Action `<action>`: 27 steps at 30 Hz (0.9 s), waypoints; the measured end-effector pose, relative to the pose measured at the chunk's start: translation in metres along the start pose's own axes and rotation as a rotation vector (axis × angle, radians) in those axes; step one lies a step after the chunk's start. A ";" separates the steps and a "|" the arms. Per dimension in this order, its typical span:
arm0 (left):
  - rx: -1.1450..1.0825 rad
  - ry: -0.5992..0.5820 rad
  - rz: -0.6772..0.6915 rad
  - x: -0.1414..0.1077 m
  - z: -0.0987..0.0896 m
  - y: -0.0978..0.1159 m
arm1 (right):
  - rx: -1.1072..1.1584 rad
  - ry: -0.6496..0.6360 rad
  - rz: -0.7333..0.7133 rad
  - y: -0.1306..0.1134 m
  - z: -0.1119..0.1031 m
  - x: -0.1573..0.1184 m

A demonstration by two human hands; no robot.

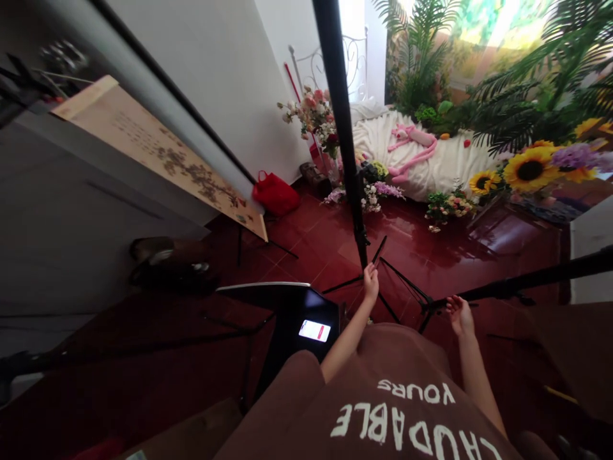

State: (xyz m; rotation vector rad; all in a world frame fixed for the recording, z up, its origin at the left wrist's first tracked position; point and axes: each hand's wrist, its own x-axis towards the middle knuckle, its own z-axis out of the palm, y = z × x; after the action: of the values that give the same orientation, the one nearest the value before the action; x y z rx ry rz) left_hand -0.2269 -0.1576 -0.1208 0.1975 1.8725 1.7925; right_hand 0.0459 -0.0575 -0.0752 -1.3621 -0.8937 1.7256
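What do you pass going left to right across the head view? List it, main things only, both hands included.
Beige painted scroll → red bag → lit phone → left hand → pink toy → right hand → largest sunflower.
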 end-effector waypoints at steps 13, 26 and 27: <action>-0.102 -0.882 0.145 -0.084 0.166 0.079 | 0.099 0.398 -0.231 -0.115 -0.074 -0.011; -0.104 -1.178 0.422 -0.170 0.262 0.122 | -0.370 0.036 0.117 -0.161 -0.096 -0.013; -0.105 -1.174 0.428 -0.170 0.263 0.122 | -0.334 0.000 0.110 -0.161 -0.094 -0.014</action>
State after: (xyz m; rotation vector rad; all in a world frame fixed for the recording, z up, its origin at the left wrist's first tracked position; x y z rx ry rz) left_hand 0.0093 0.0098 0.0500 1.3485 0.9020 1.4358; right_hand 0.1617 0.0133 0.0531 -1.6537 -1.1650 1.7106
